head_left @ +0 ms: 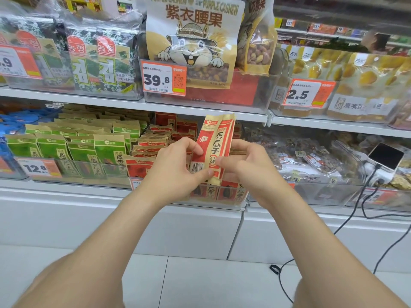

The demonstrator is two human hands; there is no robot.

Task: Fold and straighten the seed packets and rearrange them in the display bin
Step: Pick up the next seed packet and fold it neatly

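The lower shelf runs the whole width in front of me, and a second, upper shelf sits above it. On the upper shelf a big cashew bag stands in a clear tub near the middle. Along the lower shelf's front edge, left of the middle, the green packets stand in rows. Just right of them is the clear display bin, its front wall at the shelf's front edge. The red seed packets are stacked loosely in it, some upright against the front wall.

My left hand and my right hand meet above the front of that bin. Between them I hold one red seed packet upright, folded narrow along its length. My left fingers pinch its left edge and lower corner; my right fingers curl round its right edge, thumb on the front.

Toward the shelf's right end a phone lies on bags of snacks.
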